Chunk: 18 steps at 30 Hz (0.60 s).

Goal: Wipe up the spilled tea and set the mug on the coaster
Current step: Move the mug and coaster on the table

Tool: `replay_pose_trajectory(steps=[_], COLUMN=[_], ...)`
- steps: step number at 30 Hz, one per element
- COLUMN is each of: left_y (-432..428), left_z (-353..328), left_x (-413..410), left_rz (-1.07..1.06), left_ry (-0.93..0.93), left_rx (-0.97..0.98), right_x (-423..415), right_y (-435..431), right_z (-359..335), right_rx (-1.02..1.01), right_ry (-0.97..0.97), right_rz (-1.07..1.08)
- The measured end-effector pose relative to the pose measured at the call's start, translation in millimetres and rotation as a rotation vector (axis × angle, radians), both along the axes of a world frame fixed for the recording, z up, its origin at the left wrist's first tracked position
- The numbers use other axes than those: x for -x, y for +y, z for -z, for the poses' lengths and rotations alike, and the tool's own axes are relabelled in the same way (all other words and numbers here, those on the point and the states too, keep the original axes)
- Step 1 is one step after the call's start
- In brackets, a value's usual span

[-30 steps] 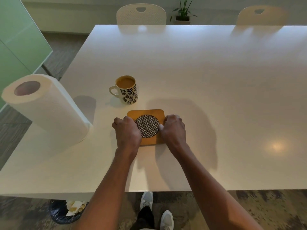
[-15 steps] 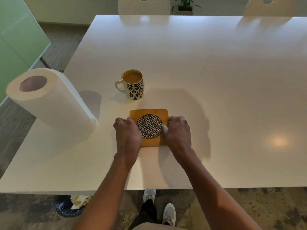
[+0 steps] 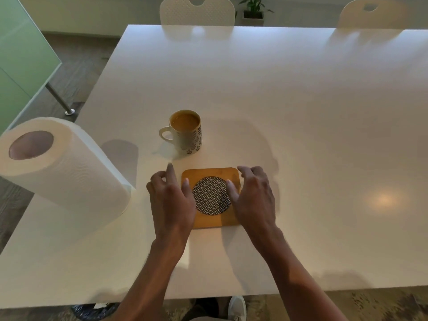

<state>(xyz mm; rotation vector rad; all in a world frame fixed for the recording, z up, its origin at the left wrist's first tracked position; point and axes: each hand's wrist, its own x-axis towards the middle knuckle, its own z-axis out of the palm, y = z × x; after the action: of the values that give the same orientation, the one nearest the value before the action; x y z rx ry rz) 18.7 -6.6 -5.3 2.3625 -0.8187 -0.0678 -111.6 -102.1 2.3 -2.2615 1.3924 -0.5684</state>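
A wooden square coaster with a round woven black-and-white inset lies flat on the white table. My left hand hovers over its left edge and my right hand over its right edge, both with fingers spread and holding nothing. A white mug with a dark leaf pattern stands upright just behind the coaster, handle to the left, nearly full of milky tea. I see no spilled tea on the table.
A paper towel roll stands upright at the table's left front corner. Two pale chairs sit at the far edge, with a potted plant behind. A dark bin sits under the front edge.
Both hands have let go of the coaster's sides and opened, fingers now spread above it. The coaster stays put on the table.
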Motion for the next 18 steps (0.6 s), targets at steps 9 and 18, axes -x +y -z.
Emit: replay_pose_trajectory(steps=[9, 18], left_y=[-34, -62], left_z=[-10, -6], left_x=[-37, -65], left_rz=[-0.025, -0.054], left_ry=[-0.033, 0.042], left_rx=[0.237, 0.318], right_x=[-59, -99], right_y=[-46, -92], right_z=[-5, -5], right_rx=[-0.107, -0.314], right_ry=[-0.293, -0.348], right_rz=[-0.26, -0.432])
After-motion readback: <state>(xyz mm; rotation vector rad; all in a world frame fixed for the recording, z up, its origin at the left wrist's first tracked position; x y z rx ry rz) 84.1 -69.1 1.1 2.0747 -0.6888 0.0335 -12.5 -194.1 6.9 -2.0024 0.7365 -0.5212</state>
